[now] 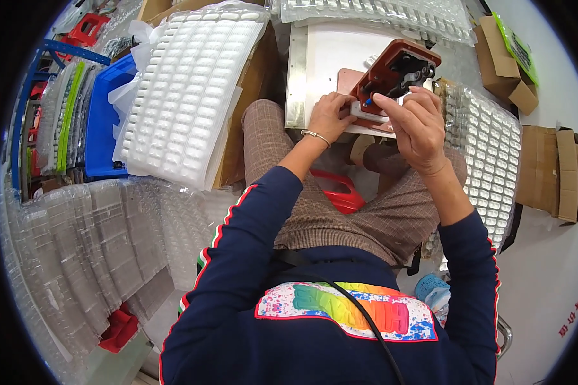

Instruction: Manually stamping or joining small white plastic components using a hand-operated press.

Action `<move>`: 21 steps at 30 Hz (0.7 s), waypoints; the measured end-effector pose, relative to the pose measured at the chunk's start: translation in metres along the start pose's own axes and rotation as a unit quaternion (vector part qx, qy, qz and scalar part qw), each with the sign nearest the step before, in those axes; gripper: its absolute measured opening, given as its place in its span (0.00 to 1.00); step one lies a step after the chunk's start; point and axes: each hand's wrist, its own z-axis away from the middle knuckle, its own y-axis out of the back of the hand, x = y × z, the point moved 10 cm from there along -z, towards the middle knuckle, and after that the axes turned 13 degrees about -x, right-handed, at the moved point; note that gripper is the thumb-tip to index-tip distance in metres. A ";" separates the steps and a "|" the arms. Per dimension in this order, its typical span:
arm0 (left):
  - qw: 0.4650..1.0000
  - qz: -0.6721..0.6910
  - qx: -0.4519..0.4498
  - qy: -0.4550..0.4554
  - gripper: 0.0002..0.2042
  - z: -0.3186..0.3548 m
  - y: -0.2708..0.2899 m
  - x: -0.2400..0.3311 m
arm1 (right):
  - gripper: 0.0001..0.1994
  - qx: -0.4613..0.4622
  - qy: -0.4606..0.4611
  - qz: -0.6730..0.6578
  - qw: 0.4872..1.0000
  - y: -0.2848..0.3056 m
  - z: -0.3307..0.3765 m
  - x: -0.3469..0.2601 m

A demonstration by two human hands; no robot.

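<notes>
A reddish-brown hinged fixture (365, 88) stands on the white worktop (327, 54), its upper part tilted up to show a black clamp mechanism (410, 72). At the fixture's base, my left hand (331, 117) has its thumb and fingers closed on the end of a pale flat block (368, 113). My right hand (417, 125) is raised at the fixture's right front, fingers bent and thumb pointing toward a small blue spot on it. What its fingertips grip is too small or hidden to tell. A flat pinkish-brown plate (349, 79) lies behind the fixture.
White blister trays (186, 90) are stacked on a carton at left, beside a blue bin (106, 119). More filled trays (485, 151) stand at right, others behind the worktop. Cardboard boxes (542, 170) sit far right. Under my legs is a red stool (340, 192).
</notes>
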 end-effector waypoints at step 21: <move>0.999 0.031 -0.016 -0.009 0.20 -0.003 -0.003 0.003 | 0.15 0.081 -0.446 -0.383 0.805 -0.031 0.077 0.229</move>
